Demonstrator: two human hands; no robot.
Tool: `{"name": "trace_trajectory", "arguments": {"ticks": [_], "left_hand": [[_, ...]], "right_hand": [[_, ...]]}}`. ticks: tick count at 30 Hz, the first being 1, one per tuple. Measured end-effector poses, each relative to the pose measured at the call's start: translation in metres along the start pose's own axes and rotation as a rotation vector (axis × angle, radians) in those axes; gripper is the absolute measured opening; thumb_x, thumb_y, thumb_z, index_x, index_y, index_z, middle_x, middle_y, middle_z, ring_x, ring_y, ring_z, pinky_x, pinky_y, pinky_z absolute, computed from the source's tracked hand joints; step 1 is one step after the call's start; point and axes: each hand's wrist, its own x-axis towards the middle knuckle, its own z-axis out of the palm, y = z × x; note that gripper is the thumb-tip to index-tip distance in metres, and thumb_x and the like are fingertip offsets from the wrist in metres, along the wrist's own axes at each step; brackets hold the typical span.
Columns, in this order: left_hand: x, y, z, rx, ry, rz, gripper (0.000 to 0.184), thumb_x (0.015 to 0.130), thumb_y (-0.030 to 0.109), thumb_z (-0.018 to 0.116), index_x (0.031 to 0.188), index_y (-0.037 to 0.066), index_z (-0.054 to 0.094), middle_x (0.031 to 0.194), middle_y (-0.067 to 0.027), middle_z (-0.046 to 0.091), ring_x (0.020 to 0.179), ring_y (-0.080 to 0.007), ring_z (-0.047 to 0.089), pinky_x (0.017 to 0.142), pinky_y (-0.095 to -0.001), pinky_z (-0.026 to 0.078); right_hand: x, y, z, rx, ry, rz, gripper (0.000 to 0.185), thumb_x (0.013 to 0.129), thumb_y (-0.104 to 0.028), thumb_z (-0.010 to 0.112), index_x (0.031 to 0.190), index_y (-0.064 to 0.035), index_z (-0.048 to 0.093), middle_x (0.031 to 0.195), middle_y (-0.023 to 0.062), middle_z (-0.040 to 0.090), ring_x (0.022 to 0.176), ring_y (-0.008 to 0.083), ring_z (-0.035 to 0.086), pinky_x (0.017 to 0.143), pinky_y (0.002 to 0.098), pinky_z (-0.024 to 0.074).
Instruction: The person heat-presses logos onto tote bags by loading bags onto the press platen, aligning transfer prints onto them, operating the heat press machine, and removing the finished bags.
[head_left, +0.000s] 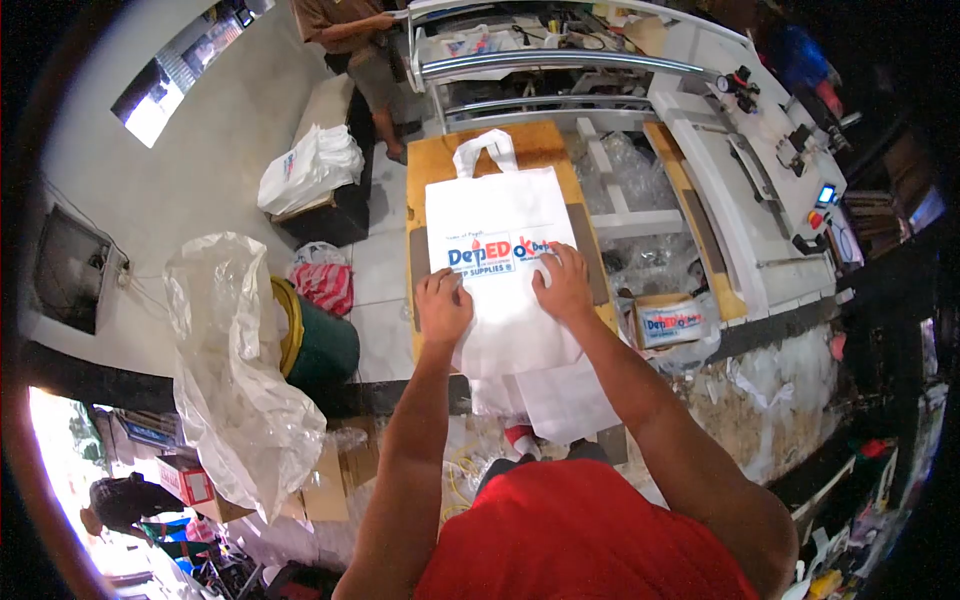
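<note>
The white bag (500, 325) lies print-up on the wooden board (550, 150), long axis running away from the wearer, handle loop (503, 152) pointing toward the far edge, left hand (444, 306) and right hand (564, 288) resting unclamped near opposite side edges, thumbs apart from fingers, with bare board flanking the handle loop.

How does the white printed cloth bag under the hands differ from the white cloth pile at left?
The white printed cloth bag lies spread flat; the white cloth pile is heaped and rumpled. The left hand and right hand rest on the bag; neither touches the pile. Both are white with coloured print.
</note>
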Motion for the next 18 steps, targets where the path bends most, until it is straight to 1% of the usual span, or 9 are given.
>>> {"name": "trace_trajectory", "arguments": {"ticks": [5,8,9,11,12,13,16,17,18], "left_hand": [[0.007,-0.01,-0.022,-0.14,0.062,-0.073,0.029,0.08,0.006,0.063,0.11,0.004,0.065,0.12,-0.0163,0.062,0.114,-0.035,0.054,0.101,-0.0448,0.042],[-0.007,-0.036,-0.066,-0.26,0.271,-0.249,0.027,0.089,0.008,0.056,0.115,0.0,0.061,0.125,-0.0185,0.059,0.116,-0.0337,0.055,0.103,-0.0426,0.041],[-0.019,-0.049,-0.084,-0.366,0.325,-0.321,0.028,0.092,0.009,0.054,0.117,-0.002,0.059,0.125,-0.0189,0.058,0.116,-0.0335,0.054,0.103,-0.0424,0.041],[-0.059,-0.078,-0.12,-0.162,0.34,-0.355,0.029,0.095,0.007,0.052,0.121,-0.005,0.055,0.124,-0.0199,0.056,0.116,-0.0333,0.054,0.103,-0.0428,0.041],[-0.089,-0.089,-0.131,-0.16,0.368,-0.461,0.032,0.09,-0.003,0.052,0.122,-0.005,0.054,0.12,-0.0189,0.054,0.115,-0.0314,0.053,0.103,-0.0414,0.041],[-0.119,-0.092,-0.144,-0.122,0.367,-0.539,0.033,0.088,-0.003,0.053,0.121,-0.005,0.052,0.12,-0.0195,0.053,0.113,-0.0327,0.052,0.101,-0.0423,0.042],[-0.251,-0.122,-0.175,0.246,0.049,-0.546,0.035,0.086,0.011,0.059,0.117,-0.007,0.054,0.12,-0.0241,0.052,0.114,-0.0412,0.049,0.103,-0.0502,0.037],[-0.313,-0.137,-0.172,-0.108,0.112,-0.771,0.04,0.088,0.013,0.055,0.123,-0.006,0.054,0.124,-0.0261,0.053,0.118,-0.0426,0.047,0.107,-0.0518,0.034],[-0.306,-0.093,-0.201,0.326,-0.407,-0.762,0.047,0.09,0.017,0.054,0.131,-0.005,0.053,0.132,-0.0287,0.051,0.125,-0.0438,0.045,0.112,-0.0525,0.031]], "right_hand": [[0.016,0.0,-0.011,0.046,0.117,0.014,0.045,0.081,-0.02,0.069,0.119,-0.0014,0.055,0.128,0.0201,0.052,0.121,0.0395,0.048,0.104,0.0526,0.0377],[0.049,0.008,-0.08,0.092,0.22,-0.063,0.043,0.08,-0.016,0.07,0.116,-0.0023,0.052,0.119,0.0205,0.055,0.112,0.0396,0.052,0.099,0.0509,0.0408],[0.053,0.02,-0.103,0.094,0.279,-0.013,0.039,0.08,-0.014,0.07,0.112,-0.0024,0.053,0.113,0.0205,0.056,0.108,0.0396,0.054,0.096,0.0499,0.0421],[0.052,0.047,-0.167,0.015,0.352,0.08,0.027,0.081,-0.011,0.07,0.101,-0.0023,0.055,0.099,0.0197,0.059,0.099,0.0399,0.057,0.087,0.048,0.0453],[0.047,0.068,-0.197,-0.051,0.428,0.081,0.019,0.082,-0.011,0.069,0.093,-0.002,0.056,0.093,0.0184,0.059,0.092,0.0393,0.057,0.082,0.0493,0.0456],[0.033,0.106,-0.217,-0.118,0.456,0.133,0.018,0.083,-0.013,0.068,0.091,-0.0023,0.056,0.092,0.0177,0.059,0.09,0.0385,0.057,0.081,0.0498,0.0458],[-0.008,0.187,-0.29,-0.564,0.373,0.412,0.02,0.084,-0.02,0.067,0.093,-0.0033,0.061,0.097,0.0158,0.059,0.09,0.0351,0.057,0.081,0.0506,0.0476],[-0.023,0.212,-0.309,-0.659,0.361,0.45,0.025,0.084,-0.022,0.067,0.099,-0.0036,0.062,0.102,0.0151,0.059,0.095,0.0348,0.056,0.083,0.0512,0.0484],[-0.038,0.247,-0.322,-0.76,0.351,0.496,0.03,0.083,-0.025,0.067,0.104,-0.0039,0.063,0.107,0.0145,0.059,0.1,0.0345,0.056,0.085,0.0519,0.0491]]}}
